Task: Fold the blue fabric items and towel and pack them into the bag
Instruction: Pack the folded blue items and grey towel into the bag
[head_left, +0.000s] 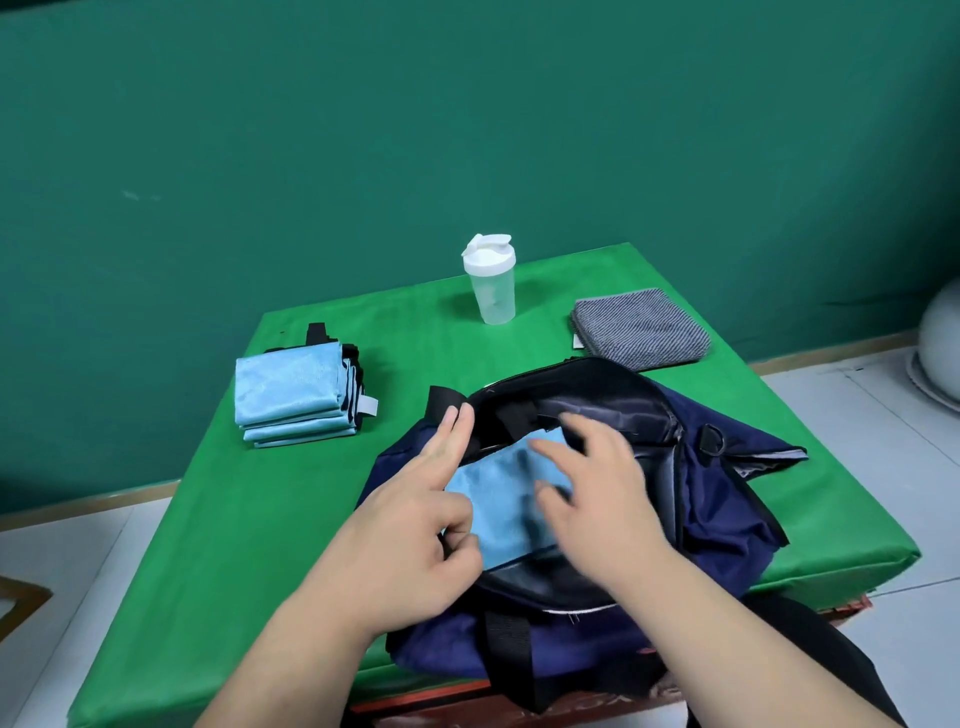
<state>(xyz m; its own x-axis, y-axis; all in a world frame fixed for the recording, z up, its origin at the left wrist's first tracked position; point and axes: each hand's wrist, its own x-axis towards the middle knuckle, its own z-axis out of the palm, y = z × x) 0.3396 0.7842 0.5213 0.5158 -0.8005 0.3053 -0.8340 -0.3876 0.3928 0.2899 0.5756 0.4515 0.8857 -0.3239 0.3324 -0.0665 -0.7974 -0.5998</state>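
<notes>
Step looks like: packing blue cloth (498, 499) into open bag (727, 499), table centre. Right hand (597, 493) open, fingers spread over cloth, blurred. Left hand (410, 530) at cloth's 9 o'clock edge: two fingers straight, rest curled, pinch unclear. Next probably needs reach to folded blue stack (285, 395) at 10 o'clock, then towel (641, 332) at 1 o'clock.

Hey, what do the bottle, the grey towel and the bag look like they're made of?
The bottle looks like frosted translucent plastic, its wall dimly see-through, with an opaque white lid. The grey towel seems to be matte woven cotton or terry, finely striped. The bag is probably thin nylon or polyester: navy, crumpled, with a slightly shiny dark lining.
</notes>
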